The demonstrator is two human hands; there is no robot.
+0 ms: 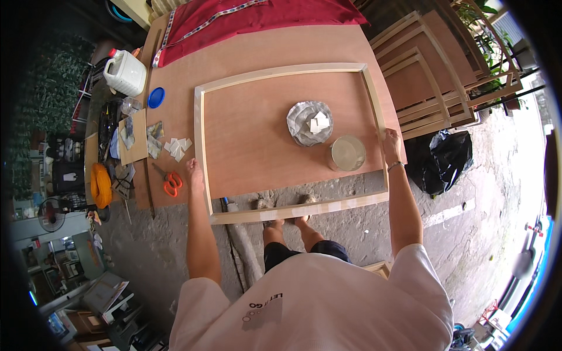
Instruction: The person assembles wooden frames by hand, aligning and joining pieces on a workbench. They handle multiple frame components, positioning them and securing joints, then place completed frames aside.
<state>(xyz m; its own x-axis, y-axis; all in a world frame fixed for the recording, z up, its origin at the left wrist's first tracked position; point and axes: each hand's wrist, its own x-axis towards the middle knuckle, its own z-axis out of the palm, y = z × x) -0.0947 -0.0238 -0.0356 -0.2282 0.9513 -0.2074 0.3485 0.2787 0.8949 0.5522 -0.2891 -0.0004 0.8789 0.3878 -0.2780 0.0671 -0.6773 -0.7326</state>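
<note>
A large rectangular frame [202, 126] of pale wood lies over the tabletop, its near bar reaching past the table's front edge. My left hand [194, 171] grips the left bar near its lower end. On the opposite side, my right hand [391, 145] is closed on the right bar. Inside the frame's outline sit a crumpled grey wrapping [297, 124] with white flat pieces [318, 123] on it and a round tub [348, 153]. Orange-handled scissors [172, 183] rest just left of my left hand, with several pale square pieces [177, 147] above them.
A brown board tabletop [252, 152] carries red cloth [263, 23] at its far end. Along the left stand a white jug [125, 73], a blue lid [156, 97] and an orange roll [100, 185]. More wooden frames [430, 70] and a black bag [440, 161] are at right.
</note>
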